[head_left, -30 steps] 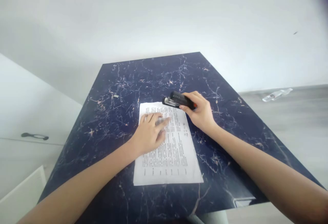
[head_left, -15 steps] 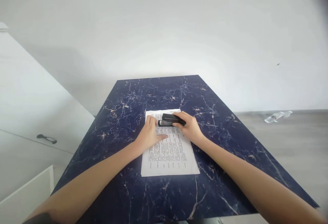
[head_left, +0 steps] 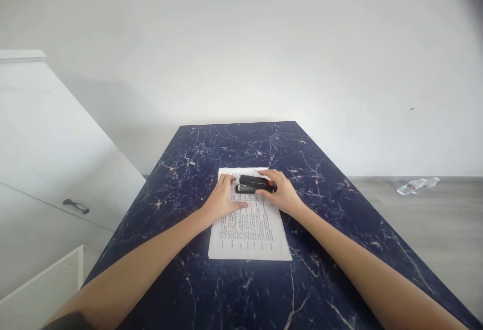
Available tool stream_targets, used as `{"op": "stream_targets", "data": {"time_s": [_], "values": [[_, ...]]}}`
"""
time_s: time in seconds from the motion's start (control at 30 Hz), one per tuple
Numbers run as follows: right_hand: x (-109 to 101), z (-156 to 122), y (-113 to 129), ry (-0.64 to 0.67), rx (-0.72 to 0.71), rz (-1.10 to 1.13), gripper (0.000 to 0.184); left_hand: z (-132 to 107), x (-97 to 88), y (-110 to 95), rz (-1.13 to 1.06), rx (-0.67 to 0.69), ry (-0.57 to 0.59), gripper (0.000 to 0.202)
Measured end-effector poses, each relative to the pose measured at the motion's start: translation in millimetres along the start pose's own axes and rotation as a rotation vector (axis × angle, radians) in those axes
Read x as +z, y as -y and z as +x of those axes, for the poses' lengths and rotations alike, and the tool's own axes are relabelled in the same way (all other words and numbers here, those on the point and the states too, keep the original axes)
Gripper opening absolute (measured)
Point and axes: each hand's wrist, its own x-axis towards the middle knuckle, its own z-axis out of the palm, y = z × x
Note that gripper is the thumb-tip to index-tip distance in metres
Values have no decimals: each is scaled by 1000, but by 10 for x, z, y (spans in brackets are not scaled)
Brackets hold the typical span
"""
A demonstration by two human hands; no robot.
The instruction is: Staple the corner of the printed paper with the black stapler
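A black stapler [head_left: 252,183] with an orange-red spot near its rear end lies on a printed sheet of paper [head_left: 247,229], its front end to the left. My right hand [head_left: 281,192] is around the stapler's rear end, fingers on the far side and thumb on the near side. Those fingers are spread apart, loose about the stapler. On the paper's left part rests my left hand [head_left: 220,199], open, thumb stretched to the right and fingertips just left of the stapler's front. Whether more sheets lie under the top one, I cannot tell.
The paper lies on a dark blue marble-patterned table [head_left: 158,269] with its far edge by a white wall [head_left: 241,43]. At left stands a white cabinet with a dark handle [head_left: 76,205]. Clear crumpled plastic [head_left: 417,185] lies on the floor at right.
My right hand has loosened and spread its fingers, uncovering the stapler's rear end with its orange-red spot. My left hand stays on the paper. The view has tilted slightly.
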Motion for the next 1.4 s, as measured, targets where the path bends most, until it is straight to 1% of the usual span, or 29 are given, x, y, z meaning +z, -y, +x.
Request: {"op": "stream_targets", "data": {"time_s": [0.07,0.1,0.17,0.23,0.27,0.37,0.47,0.53,0.63,0.7,0.8,0.87,0.93,0.97,1.07,1.1,1.13,1.17,1.2,1.27,1.3,1.33,1.4], "values": [[-87,-21,18,-65,159,90,39,-7,-14,-11,-6,0,9,67],[-114,-31,35,-78,264,177,43,-10,-18,-14,-9,0,17,64],[-119,-46,81,-43,460,395,48,-11,-16,-13,-12,4,23,61],[-67,-55,136,17,600,572,44,-6,-3,2,-16,3,15,63],[-29,-57,162,30,647,620,40,-3,7,15,-19,-3,9,65],[77,-60,209,1,718,659,32,4,41,63,-30,-14,4,69],[131,-65,199,-44,731,697,27,6,64,97,-41,-10,1,70],[144,-74,177,-56,719,713,27,8,68,102,-51,-17,-2,73],[144,-98,154,-42,627,632,36,14,64,95,-58,-26,-15,71],[132,-109,153,-1,538,504,41,19,61,96,-68,-25,-37,66],[101,-106,149,73,447,263,42,25,50,118,-108,-16,-63,61],[78,-100,138,80,399,127,38,21,28,130,-166,-19,-82,52],[53,-101,133,27,317,44,29,7,-6,123,-232,-27,-134,38],[37,-107,139,-15,258,18,26,-2,-25,109,-260,-25,-179,34],[-21,-147,201,-182,43,-51,21,-17,-68,39,-377,8,-351,34],[-42,-165,230,-245,-37,-80,20,-11,-74,16,-481,2,-400,32],[-62,-185,257,-313,-116,-115,20,1,-74,-2,-640,-22,-427,30],[-79,-206,278,-375,-198,-159,21,19,-70,-13,-841,-71,-425,27],[-92,-227,290,-425,-285,-212,23,39,-64,-15,-1061,-143,-389,27],[-102,-269,289,-463,-468,-344,33,77,-48,-1,-1457,-312,-244,36],[-100,-290,281,-457,-555,-416,39,89,-40,10,-1594,-384,-164,42],[-93,-309,272,-438,-633,-483,43,95,-33,19,-1688,-432,-100,46],[-72,-343,262,-369,-743,-587,50,94,-19,27,-1787,-445,-41,48]]}}
